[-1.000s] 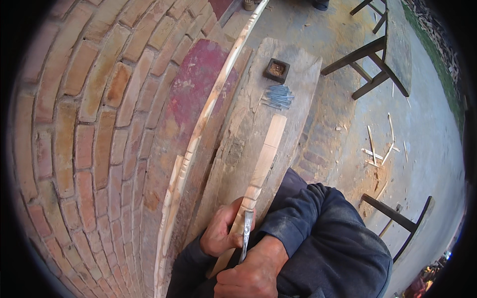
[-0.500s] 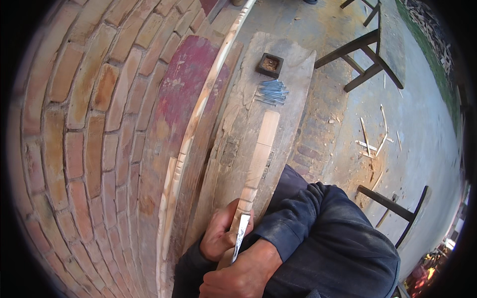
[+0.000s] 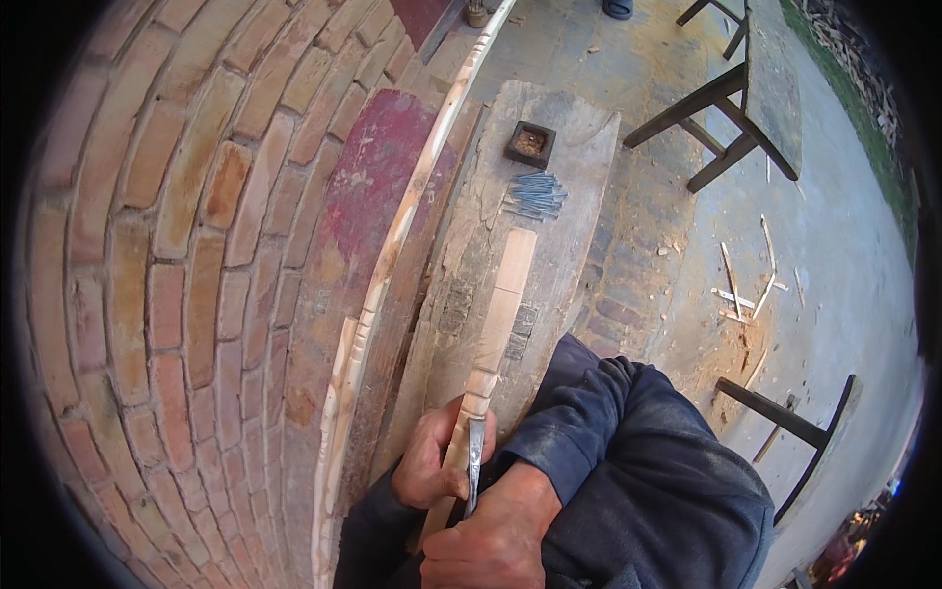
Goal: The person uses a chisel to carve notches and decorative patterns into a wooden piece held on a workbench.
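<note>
A pale wooden strip (image 3: 509,285) lies lengthwise along a rough, worn plank (image 3: 572,182), with a pencil line across its upper part and notches cut nearer to me. My left hand (image 3: 428,459) is wrapped round the strip's near part. Close beside it, my right hand (image 3: 488,542) is closed on a chisel (image 3: 476,461); the handle is hidden in the fist. The metal blade points away from me, its tip against the notched part of the strip. Beyond the strip's far end lie several bluish nails (image 3: 536,196) in a pile and a small dark square box (image 3: 530,144) with brownish bits inside.
Left of the plank, a long notched wooden pole (image 3: 400,221) rests along a red-stained board (image 3: 378,187) beside a brick wall (image 3: 182,304). On the right stand a dark wooden bench (image 3: 751,108) and another piece of dark wooden furniture (image 3: 785,417). Wood offcuts (image 3: 751,294) and shavings litter the floor.
The chisel has turned slightly, its blade now more upright and narrower in view. My right hand has shifted a little to the right. The whole view has tilted slightly.
</note>
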`<act>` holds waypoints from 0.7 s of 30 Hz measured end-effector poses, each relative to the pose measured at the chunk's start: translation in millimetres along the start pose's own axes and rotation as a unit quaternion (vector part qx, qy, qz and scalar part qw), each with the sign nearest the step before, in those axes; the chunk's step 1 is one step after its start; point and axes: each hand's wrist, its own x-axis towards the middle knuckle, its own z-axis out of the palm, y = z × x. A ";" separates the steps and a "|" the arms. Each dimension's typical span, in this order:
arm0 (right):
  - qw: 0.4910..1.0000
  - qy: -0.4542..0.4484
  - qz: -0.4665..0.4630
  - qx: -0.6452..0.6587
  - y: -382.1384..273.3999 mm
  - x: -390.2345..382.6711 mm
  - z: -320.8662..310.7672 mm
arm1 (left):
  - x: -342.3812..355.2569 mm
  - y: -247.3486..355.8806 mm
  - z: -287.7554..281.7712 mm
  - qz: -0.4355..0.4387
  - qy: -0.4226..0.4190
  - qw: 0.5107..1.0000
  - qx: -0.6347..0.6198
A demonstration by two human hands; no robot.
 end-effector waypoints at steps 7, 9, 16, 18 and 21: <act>1.000 -0.017 -0.003 -0.001 -0.4 0.4 -2.4 | -0.9 1.1 1.3 -0.012 0.004 1.000 -0.026; 1.000 -0.013 0.011 0.025 -0.7 -5.1 -0.4 | -0.9 -1.3 2.5 -0.015 -0.001 0.999 -0.032; 0.999 -0.035 0.008 -0.001 4.0 -2.3 2.4 | -3.9 2.5 4.2 -0.013 -0.011 0.997 -0.073; 0.996 -0.079 0.018 -0.030 0.5 4.8 -1.6 | -2.7 1.6 2.4 0.003 -0.020 0.998 -0.062; 0.995 -0.096 0.007 -0.034 -8.4 16.7 3.3 | -3.8 -10.3 1.4 0.019 -0.021 0.999 -0.039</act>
